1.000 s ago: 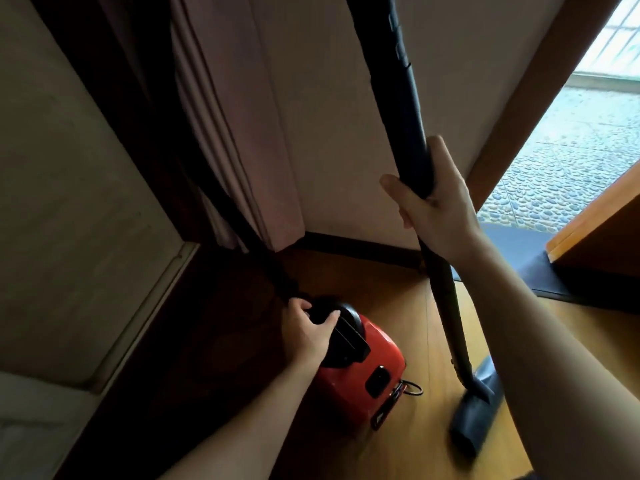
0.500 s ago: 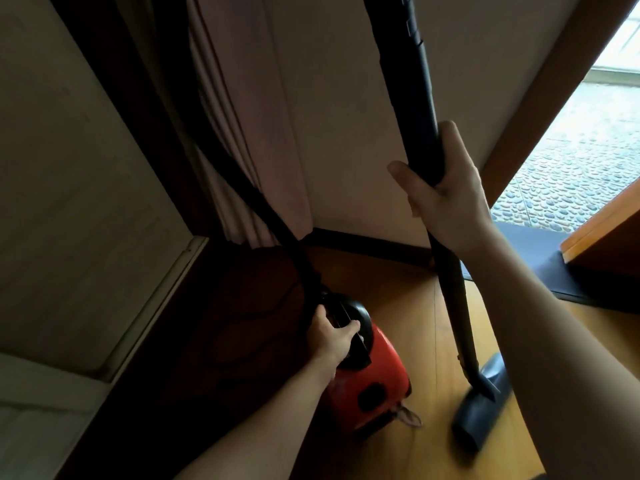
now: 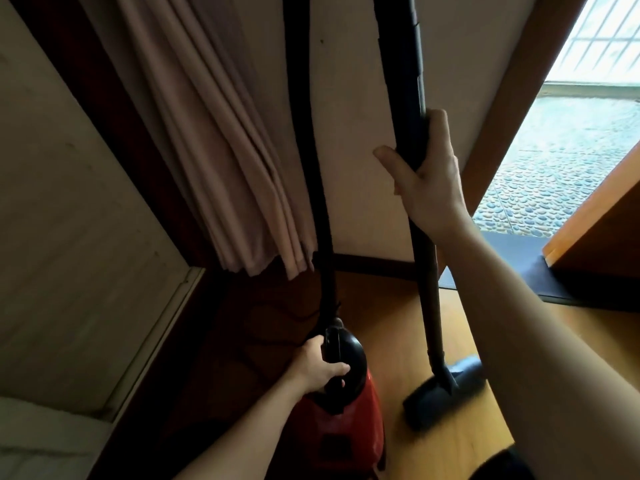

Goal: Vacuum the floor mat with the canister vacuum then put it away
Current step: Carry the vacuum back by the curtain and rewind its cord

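My left hand (image 3: 320, 367) is curled round the black handle (image 3: 344, 351) on top of the red canister vacuum (image 3: 346, 424). My fingers cover part of that handle and my forearm hides the canister's near left side. Its lower end is too dark for me to make out any switch, and I cannot tell whether it touches the floor (image 3: 446, 448). The hose (image 3: 308, 161) rises from the canister's far end and is cut off by the top edge. So is the wand (image 3: 403, 81), which my right hand (image 3: 427, 181) grips partway up, thumb on the left and fingers wrapped behind, mostly out of sight. The floor head (image 3: 446, 389) at the wand's foot is blurred, low over the wooden floor just right of the canister. The canister sits by the floor's dark far-left corner, where a pinkish curtain (image 3: 225, 150) hangs against a pale wall (image 3: 353, 133). The dark floor mat (image 3: 505, 258) lies at the doorway along the floor's far right edge, partly behind my right arm and under an orange wooden piece (image 3: 602, 230). Pebbled paving (image 3: 554, 168) shows outside.
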